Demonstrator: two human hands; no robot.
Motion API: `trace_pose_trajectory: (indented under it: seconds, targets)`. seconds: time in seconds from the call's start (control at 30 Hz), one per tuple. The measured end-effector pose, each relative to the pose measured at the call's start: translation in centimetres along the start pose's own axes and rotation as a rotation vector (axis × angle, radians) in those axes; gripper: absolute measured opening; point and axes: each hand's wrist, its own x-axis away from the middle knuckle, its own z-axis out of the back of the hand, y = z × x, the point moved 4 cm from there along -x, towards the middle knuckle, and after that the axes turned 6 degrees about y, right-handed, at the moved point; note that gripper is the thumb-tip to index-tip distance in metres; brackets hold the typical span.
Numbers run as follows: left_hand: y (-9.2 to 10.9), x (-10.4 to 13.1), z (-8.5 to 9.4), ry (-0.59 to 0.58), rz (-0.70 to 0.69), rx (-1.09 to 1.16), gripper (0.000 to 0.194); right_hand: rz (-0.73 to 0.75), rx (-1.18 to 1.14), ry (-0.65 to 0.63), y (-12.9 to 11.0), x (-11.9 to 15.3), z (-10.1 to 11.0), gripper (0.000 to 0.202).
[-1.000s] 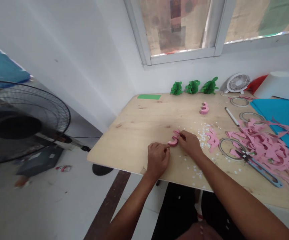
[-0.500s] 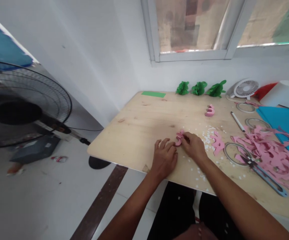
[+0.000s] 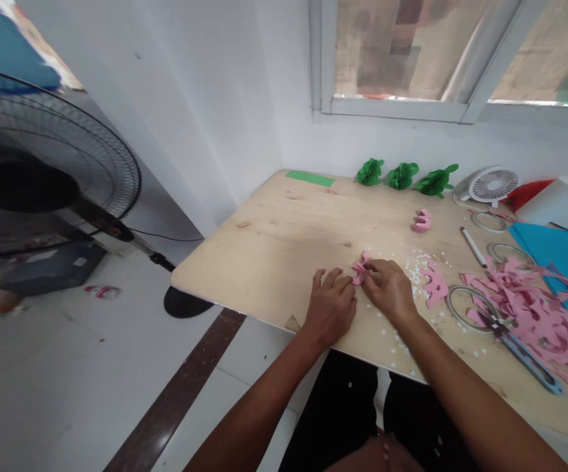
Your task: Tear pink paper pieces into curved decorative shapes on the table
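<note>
Near the table's front edge, a small curved pink paper piece [image 3: 361, 270] lies between my hands. My right hand [image 3: 389, 288] pinches its right side with thumb and fingers. Bent over the wood to its left, my left hand [image 3: 331, 303] has its fingers apart, the fingertips close to the piece's lower left. Another pink cutout [image 3: 434, 284] lies flat to the right, beside scattered white paper bits [image 3: 415, 267]. Farther back sits a stack of curved pink pieces [image 3: 422, 221].
Green paper shapes [image 3: 401, 176] line the wall by a small white fan [image 3: 492, 184]. At right are pink scraps [image 3: 534, 308], scissors [image 3: 529, 357], tape rings, a pen [image 3: 473, 247] and blue sheets [image 3: 559, 252]. A large fan [image 3: 28, 187] stands left of the table [image 3: 264, 262].
The camera view has shifted, moving the table items slightly right in the picture. The pink piece has turned a little in my right hand and shows more of its surface.
</note>
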Motion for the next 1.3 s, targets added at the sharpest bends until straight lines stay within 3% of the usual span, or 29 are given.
trace_pose_trajectory:
  seconds: [0.7, 1.3]
  targets:
    - [-0.25, 0.15, 0.02, 0.015, -0.001, 0.027, 0.011, 0.2, 0.116, 0.013, -0.79, 0.16, -0.13, 0.018]
    - [-0.33, 0.18, -0.07, 0.012, 0.0, 0.035, 0.011, 0.206, 0.156, 0.012, -0.97, 0.14, -0.09, 0.018]
